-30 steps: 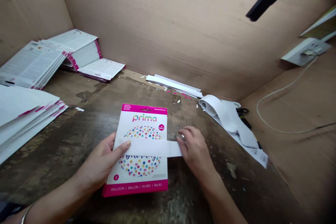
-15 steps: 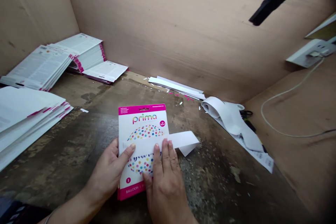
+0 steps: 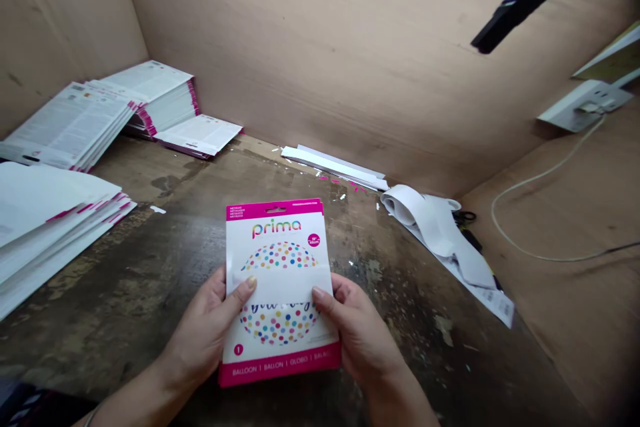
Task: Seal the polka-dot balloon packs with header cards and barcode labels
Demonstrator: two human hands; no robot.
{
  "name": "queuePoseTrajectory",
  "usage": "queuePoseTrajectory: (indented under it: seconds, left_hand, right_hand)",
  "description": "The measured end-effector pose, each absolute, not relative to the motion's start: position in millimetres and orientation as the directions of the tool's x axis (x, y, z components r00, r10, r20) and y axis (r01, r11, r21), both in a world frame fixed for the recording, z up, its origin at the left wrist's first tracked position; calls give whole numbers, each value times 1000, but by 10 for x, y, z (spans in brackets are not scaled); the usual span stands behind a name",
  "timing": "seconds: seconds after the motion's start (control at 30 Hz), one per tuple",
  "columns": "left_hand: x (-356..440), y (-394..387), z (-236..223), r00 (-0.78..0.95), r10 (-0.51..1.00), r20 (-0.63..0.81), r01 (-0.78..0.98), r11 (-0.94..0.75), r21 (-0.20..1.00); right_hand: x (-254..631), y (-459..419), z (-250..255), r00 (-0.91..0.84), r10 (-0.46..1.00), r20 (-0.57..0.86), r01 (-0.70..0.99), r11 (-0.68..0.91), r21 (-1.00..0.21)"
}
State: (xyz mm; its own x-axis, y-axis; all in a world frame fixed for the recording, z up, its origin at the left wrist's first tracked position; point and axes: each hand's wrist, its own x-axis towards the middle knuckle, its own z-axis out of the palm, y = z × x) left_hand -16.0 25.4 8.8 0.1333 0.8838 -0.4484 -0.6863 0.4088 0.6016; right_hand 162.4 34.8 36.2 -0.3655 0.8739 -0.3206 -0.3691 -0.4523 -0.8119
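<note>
Between my two hands is a stack of pink-and-white balloon packets [image 3: 280,227], the top one printed with coloured dots and "prima". A white paper strip [image 3: 283,285] lies flat across its middle, covering part of the printed balloon. My left hand [image 3: 207,320] grips the left edge, thumb on the strip's left end. On the opposite edge my right hand [image 3: 363,323] holds the packets, its thumb near the strip's right end. The fingers of both hands are hidden behind the packets.
Stacks of printed cards [image 3: 160,90] and white folded sheets [image 3: 55,213] stand at left. Along the back wall lie paper strips [image 3: 335,168] with scraps. A curled roll of white paper [image 3: 435,227] lies at right, by scissors [image 3: 466,217]. A cable hangs from a socket [image 3: 585,105].
My right hand has moved from the packet's front to its right edge and grips it. The strip's loose end, which stuck out to the right, now no longer shows.
</note>
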Motion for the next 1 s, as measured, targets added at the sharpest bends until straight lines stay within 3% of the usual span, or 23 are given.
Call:
queuePoseTrajectory:
  seconds: [0.17, 0.43, 0.63, 0.7, 0.77, 0.87, 1.0]
  left_hand:
    - [-143, 262, 66, 222, 884, -412, -655, 448, 608]
    - [-288, 359, 82, 242, 902, -358, -562, 431, 705]
    - [-377, 306, 89, 513, 755, -407, -598, 655, 461]
    - [-359, 306, 95, 420, 805, -420, -637, 591, 496]
    - [-348, 336, 81, 212, 853, -476, -625, 493, 605]
    - [-357, 429, 34, -1, 855, -519, -481, 455, 750]
    - [-396, 589, -22, -106, 898, -428, -276, 387, 880]
  right_hand:
    - [1661, 331, 349, -456, 818, -352, -447, -552, -704]
    - [1660, 323, 337, -304, 871, -385, -514, -491, -704]
    - [1695, 240, 286, -227, 849, -477, -594, -508, -624]
    - [1699, 209, 235, -216, 827, -518, -607, -530, -592]
    - [1700, 186, 180, -216, 812, -542, -616, -544, -569]
    - [1682, 179, 99, -232, 803, -549, -617, -558, -555]
    - [1619, 202, 1, -241, 805, -542, -612, -559, -559]
